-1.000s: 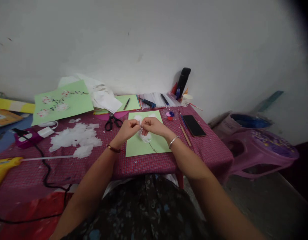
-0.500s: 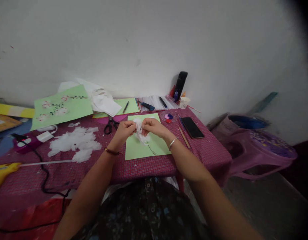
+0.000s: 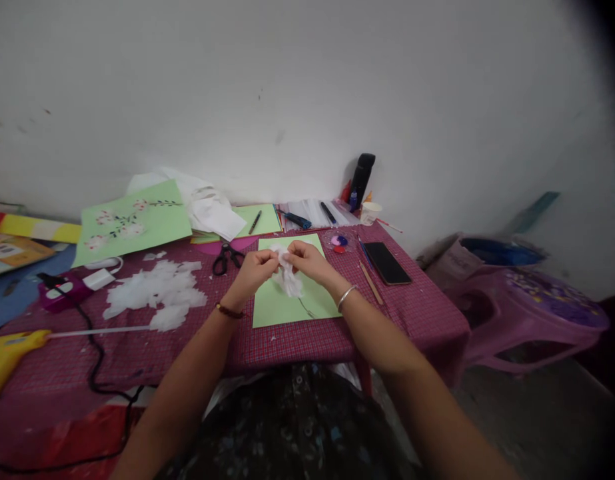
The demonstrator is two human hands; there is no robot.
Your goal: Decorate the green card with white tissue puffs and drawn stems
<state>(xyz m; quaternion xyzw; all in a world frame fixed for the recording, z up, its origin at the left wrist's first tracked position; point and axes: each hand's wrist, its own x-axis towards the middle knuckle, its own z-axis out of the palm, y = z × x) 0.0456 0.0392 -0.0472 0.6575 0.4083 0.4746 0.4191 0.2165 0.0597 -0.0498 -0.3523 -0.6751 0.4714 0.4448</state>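
Head view: left hand (image 3: 256,272) and right hand (image 3: 313,263) pinch crumpled white tissue (image 3: 291,283) over green sheet (image 3: 271,308), near surface (image 3: 292,347) front edge; shaping likely needs light, even fingertips.

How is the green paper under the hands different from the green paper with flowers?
The flower paper shows pinkish-white flowers and dark leaves; the paper under the hands shows a thin stem, but the left hand, right hand and white bunch hide part of it. The flower paper sits turned at an angle on the left; the paper under the hands lies straighter, in front of the person. Both are light green.
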